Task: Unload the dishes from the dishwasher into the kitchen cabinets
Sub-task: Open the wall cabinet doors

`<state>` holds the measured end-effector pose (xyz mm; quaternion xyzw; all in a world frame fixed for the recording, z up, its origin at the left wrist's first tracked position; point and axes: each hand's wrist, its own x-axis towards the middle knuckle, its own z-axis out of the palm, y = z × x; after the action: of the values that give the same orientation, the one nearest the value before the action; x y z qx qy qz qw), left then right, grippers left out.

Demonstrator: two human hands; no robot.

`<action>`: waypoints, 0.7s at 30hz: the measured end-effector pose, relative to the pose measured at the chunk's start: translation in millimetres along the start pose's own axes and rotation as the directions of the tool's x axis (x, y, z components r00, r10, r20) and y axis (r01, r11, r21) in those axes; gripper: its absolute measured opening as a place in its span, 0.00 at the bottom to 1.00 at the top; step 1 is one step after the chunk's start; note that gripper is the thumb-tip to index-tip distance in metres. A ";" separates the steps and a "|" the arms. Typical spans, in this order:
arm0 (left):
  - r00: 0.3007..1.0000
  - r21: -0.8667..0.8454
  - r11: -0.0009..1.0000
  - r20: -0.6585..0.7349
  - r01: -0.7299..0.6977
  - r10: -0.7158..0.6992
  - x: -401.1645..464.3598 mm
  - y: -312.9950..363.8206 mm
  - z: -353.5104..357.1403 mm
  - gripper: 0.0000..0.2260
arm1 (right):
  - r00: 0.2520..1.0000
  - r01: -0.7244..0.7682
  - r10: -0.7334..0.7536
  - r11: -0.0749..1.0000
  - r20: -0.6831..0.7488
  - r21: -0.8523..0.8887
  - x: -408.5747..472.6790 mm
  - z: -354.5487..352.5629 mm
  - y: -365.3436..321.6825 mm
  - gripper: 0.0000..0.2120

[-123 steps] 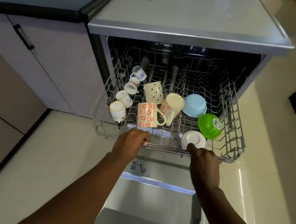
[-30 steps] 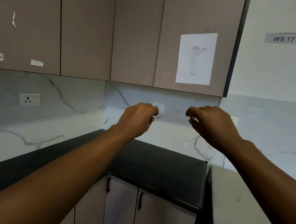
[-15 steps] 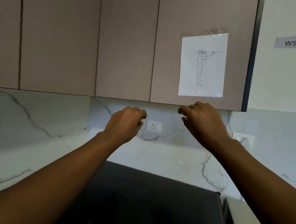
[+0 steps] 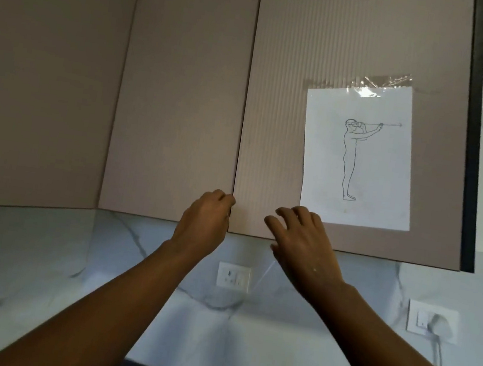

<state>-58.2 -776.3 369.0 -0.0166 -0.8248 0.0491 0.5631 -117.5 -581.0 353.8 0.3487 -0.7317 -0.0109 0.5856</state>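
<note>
Taupe cabinet doors (image 4: 272, 125) upright, shut, hands (image 4: 203, 220) below

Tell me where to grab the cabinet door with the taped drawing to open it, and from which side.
Grip the door with the drawing by its bottom edge near the centre seam, from below. No handle shows. The right hand already reaches there.

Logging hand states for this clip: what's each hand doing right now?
Left hand: fingers curled at the cabinet door edge, grip unclear.
Right hand: open, holding nothing.
</note>
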 end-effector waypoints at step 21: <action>0.994 -0.104 0.991 -0.081 -0.087 0.078 30.8 -88.8 87.9 0.13 | 0.978 -0.166 0.194 0.947 0.078 -0.274 52.8 105.9 -52.3 0.44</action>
<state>-148.8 -867.5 374.7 -0.0827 -0.8027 0.0275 0.5900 -186.7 -689.7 343.2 0.1974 -0.7819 -0.0734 0.5868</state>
